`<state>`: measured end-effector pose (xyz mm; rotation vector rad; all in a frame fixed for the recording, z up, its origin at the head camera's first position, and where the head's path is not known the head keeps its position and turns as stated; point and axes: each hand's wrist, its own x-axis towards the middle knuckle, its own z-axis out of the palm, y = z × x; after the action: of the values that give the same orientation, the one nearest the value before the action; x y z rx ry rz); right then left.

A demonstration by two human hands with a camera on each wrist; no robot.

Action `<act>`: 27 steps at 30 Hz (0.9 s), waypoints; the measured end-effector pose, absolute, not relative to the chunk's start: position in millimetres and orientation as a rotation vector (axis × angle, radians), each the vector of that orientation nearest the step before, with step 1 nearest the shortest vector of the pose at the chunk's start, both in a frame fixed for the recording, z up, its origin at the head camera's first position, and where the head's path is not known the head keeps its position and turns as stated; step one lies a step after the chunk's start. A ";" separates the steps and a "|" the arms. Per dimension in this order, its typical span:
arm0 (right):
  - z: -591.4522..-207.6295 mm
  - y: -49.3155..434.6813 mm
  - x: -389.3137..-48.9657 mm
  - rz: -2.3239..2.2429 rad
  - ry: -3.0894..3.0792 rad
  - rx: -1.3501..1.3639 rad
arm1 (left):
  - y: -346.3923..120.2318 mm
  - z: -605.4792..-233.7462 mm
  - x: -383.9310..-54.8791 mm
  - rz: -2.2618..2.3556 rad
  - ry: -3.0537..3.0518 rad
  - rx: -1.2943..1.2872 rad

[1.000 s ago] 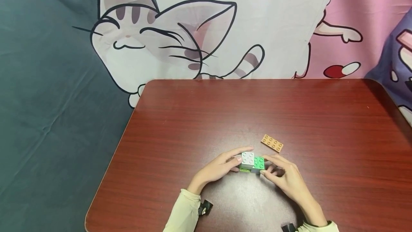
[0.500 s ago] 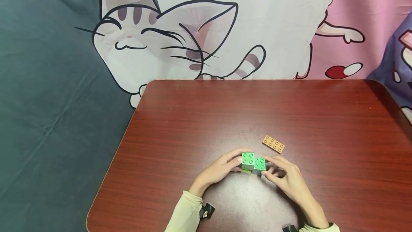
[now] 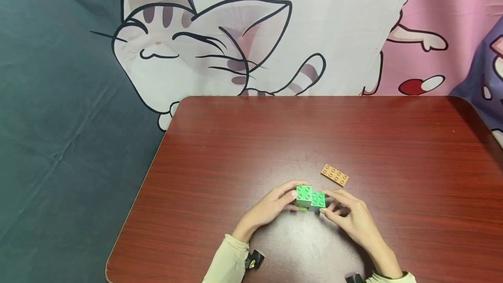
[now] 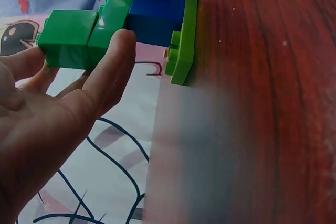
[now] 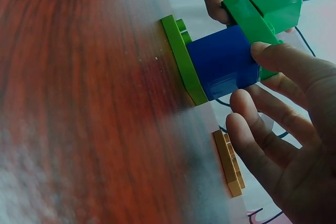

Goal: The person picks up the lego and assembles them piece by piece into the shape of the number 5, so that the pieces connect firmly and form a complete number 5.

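indoor table [image 3: 235,143] before cartoon-printed hangings [image 3: 346,21]

A reddish-brown, wood-grained table [image 3: 220,143] with rounded far corners stood before printed fabric [image 3: 342,25], on which a smiling white cat [image 3: 157,75] spread between a dark teal area [image 3: 59,77] at left and a pink area [image 3: 428,16] at right. A flat tan brick [image 3: 334,175] with eight studs lay askew on the table.

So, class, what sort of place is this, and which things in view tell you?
Probably an indoor play corner or a staged filming spot: a reddish-brown table, toy bricks on it, and cartoon-printed cloth hanging behind.
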<state>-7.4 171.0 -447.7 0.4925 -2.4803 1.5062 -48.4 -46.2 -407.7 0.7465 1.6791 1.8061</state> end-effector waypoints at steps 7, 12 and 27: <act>-436.6 168.8 -5.1 1.487 -2.473 0.493 | -44.0 -407.3 -49.3 1.813 1.660 0.736; -438.1 169.0 -4.5 1.517 -2.439 0.476 | -42.5 -403.8 -48.8 1.774 1.707 0.698; -441.3 169.2 -5.1 1.495 -2.459 0.492 | -40.2 -400.5 -44.4 1.790 1.737 0.680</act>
<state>-5.1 169.2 -441.3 0.4917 -2.4592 1.4949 -44.4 -40.2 -400.5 0.6801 1.7371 1.7902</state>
